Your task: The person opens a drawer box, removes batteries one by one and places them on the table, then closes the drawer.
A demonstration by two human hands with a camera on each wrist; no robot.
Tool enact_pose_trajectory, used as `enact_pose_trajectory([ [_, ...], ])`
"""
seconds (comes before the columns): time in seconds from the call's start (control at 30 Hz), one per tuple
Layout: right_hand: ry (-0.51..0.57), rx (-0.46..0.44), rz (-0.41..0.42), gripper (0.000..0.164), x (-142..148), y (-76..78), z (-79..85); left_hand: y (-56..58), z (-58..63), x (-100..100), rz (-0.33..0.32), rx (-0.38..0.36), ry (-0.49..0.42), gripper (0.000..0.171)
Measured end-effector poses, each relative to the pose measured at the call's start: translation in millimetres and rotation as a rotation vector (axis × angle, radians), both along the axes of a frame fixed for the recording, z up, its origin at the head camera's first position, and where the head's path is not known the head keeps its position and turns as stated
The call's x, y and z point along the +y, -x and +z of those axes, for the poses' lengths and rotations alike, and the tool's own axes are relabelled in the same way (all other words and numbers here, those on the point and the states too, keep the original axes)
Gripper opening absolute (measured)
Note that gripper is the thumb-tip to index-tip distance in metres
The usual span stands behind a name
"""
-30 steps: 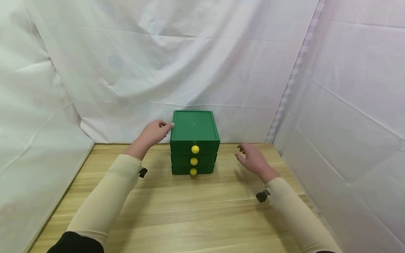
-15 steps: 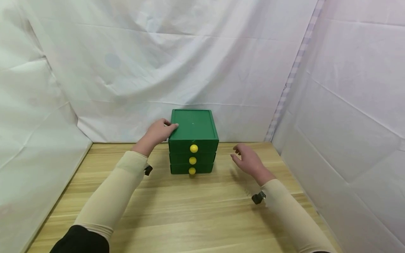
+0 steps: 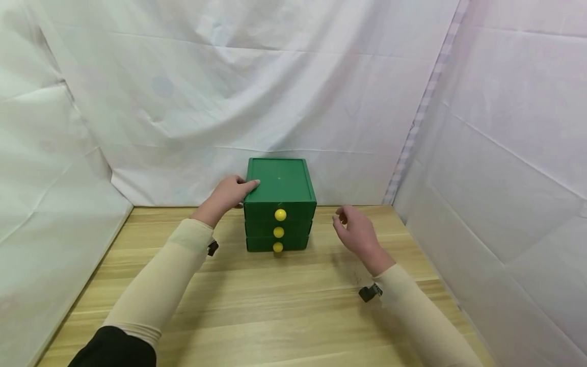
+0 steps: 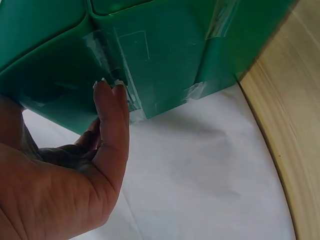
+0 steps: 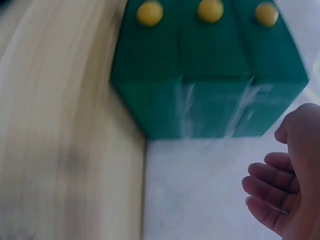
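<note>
A green three-drawer box (image 3: 280, 178) with a round yellow knob on each drawer stands toward the back of the table; its drawers look closed. My left hand (image 3: 228, 195) holds it at the left upper edge, thumb on the top and fingertips against the side. In the left wrist view, those fingers (image 4: 111, 115) touch the side wall near strips of clear tape. My right hand (image 3: 359, 230) hovers to the right of the box, apart from it, fingers loosely bent and holding nothing. Its palm (image 5: 295, 190) shows in the blurred right wrist view.
The wood-grain table (image 3: 275, 311) extends in front of the box. White cloth (image 3: 293, 102) hangs close behind it, and more white sheeting walls off the left and right sides. A small black camera sits on each wrist.
My left hand has moved right, its thumb coming from the box's edge onto its top. My right hand has shifted slightly left toward the box. The drawers look the same.
</note>
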State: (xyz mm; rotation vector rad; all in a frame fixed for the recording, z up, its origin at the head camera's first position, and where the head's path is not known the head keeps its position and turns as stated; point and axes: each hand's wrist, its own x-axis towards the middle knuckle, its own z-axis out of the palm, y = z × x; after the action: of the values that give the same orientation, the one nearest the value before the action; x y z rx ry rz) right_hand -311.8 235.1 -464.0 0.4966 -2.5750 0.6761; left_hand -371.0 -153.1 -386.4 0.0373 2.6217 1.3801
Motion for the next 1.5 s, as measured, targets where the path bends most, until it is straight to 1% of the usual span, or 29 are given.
enact_pose_trajectory([
  [0.07,0.020,0.065,0.030,0.012,-8.7,-7.5,7.3,0.1,-0.9,0.2,-0.004,0.000,0.005,0.084],
  [0.17,0.036,0.164,0.096,0.008,-24.8,-17.6,16.9,-0.3,-1.3,0.9,-0.009,-0.001,0.007,0.086],
  [0.27,0.046,0.223,0.160,0.010,-43.7,-28.2,24.7,-0.5,-1.7,1.5,-0.010,-0.004,0.002,0.086],
  [0.37,0.042,0.227,0.205,0.014,-62.8,-36.4,29.4,-0.1,-3.1,1.4,-0.004,-0.008,-0.015,0.084],
  [0.53,0.003,0.201,0.235,0.021,-89.8,-40.3,29.8,0.7,-4.3,0.0,-0.006,-0.018,-0.048,0.083],
  [0.7,-0.056,0.214,0.213,0.033,-110.2,-39.6,25.3,0.9,-4.3,0.4,-0.007,-0.023,-0.061,0.085],
  [0.9,-0.123,0.317,0.158,0.037,-132.7,-34.5,19.4,-1.1,-2.7,0.8,-0.001,-0.034,-0.081,0.084],
  [1.0,-0.153,0.349,0.118,0.038,-140.1,-32.8,17.6,-1.7,-2.1,2.1,-0.003,-0.040,-0.088,0.084],
  [1.13,-0.187,0.332,0.073,0.037,-146.5,-31.3,15.8,-0.9,-2.4,3.1,-0.003,-0.038,-0.091,0.085],
  [1.3,-0.213,0.312,0.051,0.037,-149.9,-30.0,14.6,-0.6,-2.6,3.0,0.000,-0.033,-0.082,0.085],
  [1.5,-0.207,0.369,0.022,0.038,-152.6,-27.8,12.7,-2.2,-2.5,4.4,0.010,-0.031,-0.064,0.082],
])
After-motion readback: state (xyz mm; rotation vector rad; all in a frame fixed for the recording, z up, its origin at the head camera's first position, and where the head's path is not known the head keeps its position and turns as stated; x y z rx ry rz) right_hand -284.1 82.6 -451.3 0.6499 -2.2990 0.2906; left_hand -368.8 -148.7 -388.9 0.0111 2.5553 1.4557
